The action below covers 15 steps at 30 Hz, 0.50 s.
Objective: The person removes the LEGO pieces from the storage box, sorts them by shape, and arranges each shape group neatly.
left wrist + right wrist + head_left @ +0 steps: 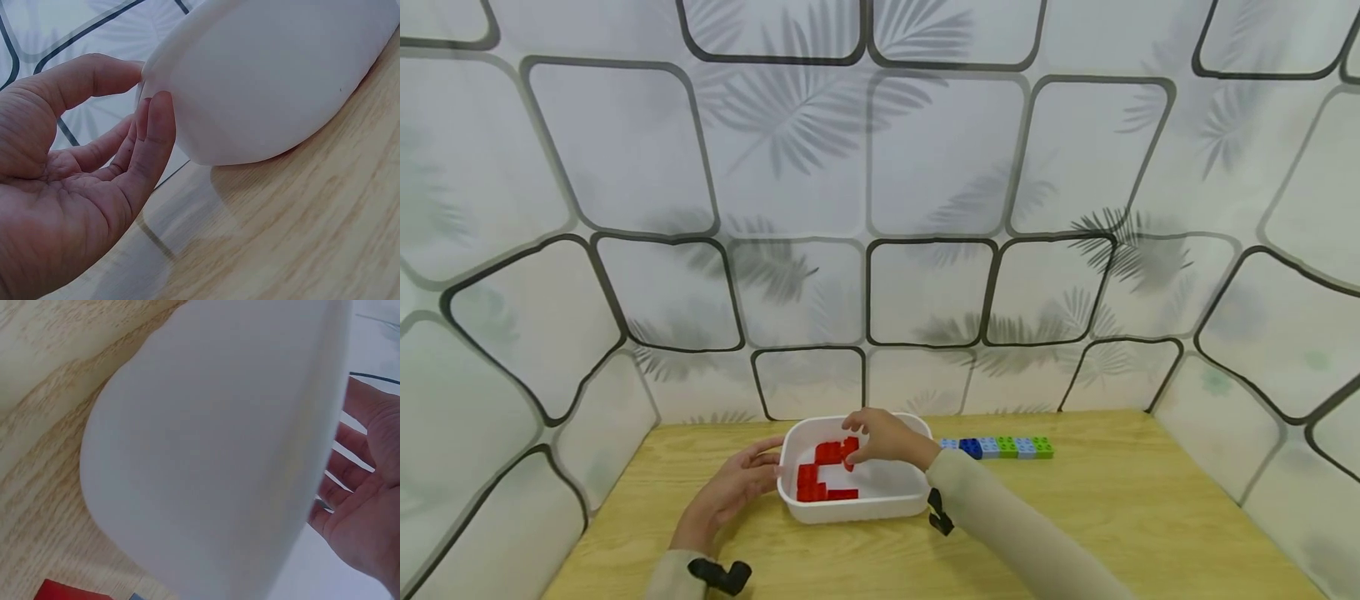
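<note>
A white plastic tub with several red toy building bricks inside stands on the wooden table. My left hand is at the tub's left end, fingers loosely bent; in the left wrist view its fingertips are at the tub's wall. My right hand reaches over the tub with thumb and fingers apart above a red brick. In the right wrist view the tub's wall hides the fingertips of that loosely curved hand.
A straight row of light blue, dark blue and green bricks lies right of the tub, its left end partly behind the right arm. A red brick shows beside the tub in the right wrist view. Patterned cloth surrounds the table.
</note>
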### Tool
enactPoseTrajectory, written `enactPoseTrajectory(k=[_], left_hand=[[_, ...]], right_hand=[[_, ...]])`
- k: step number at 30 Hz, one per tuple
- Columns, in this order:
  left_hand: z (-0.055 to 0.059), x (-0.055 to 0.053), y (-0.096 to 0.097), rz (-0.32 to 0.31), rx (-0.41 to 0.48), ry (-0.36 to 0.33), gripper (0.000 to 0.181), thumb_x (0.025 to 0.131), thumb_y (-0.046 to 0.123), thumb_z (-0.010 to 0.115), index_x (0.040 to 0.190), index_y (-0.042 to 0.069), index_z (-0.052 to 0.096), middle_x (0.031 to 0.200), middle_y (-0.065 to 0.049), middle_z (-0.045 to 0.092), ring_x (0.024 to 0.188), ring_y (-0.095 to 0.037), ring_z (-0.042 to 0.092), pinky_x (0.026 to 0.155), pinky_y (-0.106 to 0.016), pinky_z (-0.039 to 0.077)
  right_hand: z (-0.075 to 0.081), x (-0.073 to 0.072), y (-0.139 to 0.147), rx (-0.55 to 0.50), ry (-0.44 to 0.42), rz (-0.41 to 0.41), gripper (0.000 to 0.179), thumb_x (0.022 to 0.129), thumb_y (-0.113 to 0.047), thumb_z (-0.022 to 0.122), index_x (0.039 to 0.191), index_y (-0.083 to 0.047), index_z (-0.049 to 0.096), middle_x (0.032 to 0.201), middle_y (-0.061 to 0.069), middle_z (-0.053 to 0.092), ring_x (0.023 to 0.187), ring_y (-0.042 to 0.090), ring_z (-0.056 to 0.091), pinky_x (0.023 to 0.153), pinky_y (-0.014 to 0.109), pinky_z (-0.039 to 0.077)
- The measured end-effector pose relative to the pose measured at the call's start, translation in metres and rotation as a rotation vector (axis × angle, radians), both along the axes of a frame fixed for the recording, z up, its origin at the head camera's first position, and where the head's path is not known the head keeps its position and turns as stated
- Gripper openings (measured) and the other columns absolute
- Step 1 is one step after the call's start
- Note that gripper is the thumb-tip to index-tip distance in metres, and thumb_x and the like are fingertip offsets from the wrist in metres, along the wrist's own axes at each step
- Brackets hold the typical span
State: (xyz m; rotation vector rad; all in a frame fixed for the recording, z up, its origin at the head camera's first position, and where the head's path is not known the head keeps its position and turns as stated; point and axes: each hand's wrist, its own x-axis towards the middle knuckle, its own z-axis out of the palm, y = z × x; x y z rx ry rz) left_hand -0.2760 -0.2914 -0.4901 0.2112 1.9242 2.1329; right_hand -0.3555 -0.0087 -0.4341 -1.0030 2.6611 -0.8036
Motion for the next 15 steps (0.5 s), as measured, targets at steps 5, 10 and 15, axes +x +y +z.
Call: enactPoseTrajectory(k=[5, 10, 15], left_hand=[[0.0, -0.001, 0.0, -0.002, 0.004, -0.007, 0.066, 0.102, 0.006, 0.059, 0.157, -0.005, 0.025, 0.122, -0.003, 0.063, 0.109, -0.013, 0.063, 0.095, -0.03, 0.058], [-0.001, -0.001, 0.0, 0.003, 0.006, -0.007, 0.066, 0.101, 0.006, 0.06, 0.157, -0.005, 0.026, 0.121, -0.003, 0.064, 0.109, -0.013, 0.063, 0.095, -0.03, 0.058], [-0.001, 0.0, 0.0, 0.004, 0.014, -0.003, 0.066, 0.101, 0.004, 0.06, 0.157, -0.006, 0.026, 0.122, -0.004, 0.064, 0.11, -0.013, 0.064, 0.094, -0.03, 0.058]], right_hand=[[0.0, 0.0, -0.006, 0.019, -0.017, -0.008, 0.047, 0.083, -0.016, 0.086, 0.125, -0.003, 0.068, 0.119, 0.015, 0.068, 0.11, 0.031, 0.063, 0.095, 0.042, 0.055], [-0.002, 0.001, -0.012, 0.05, 0.011, -0.006, 0.043, 0.084, -0.015, 0.084, 0.123, -0.003, 0.069, 0.118, 0.014, 0.069, 0.107, 0.026, 0.064, 0.094, 0.037, 0.055], [-0.005, 0.002, -0.018, 0.087, 0.051, -0.001, 0.039, 0.085, -0.013, 0.082, 0.121, -0.004, 0.069, 0.116, 0.012, 0.07, 0.103, 0.023, 0.064, 0.092, 0.033, 0.055]])
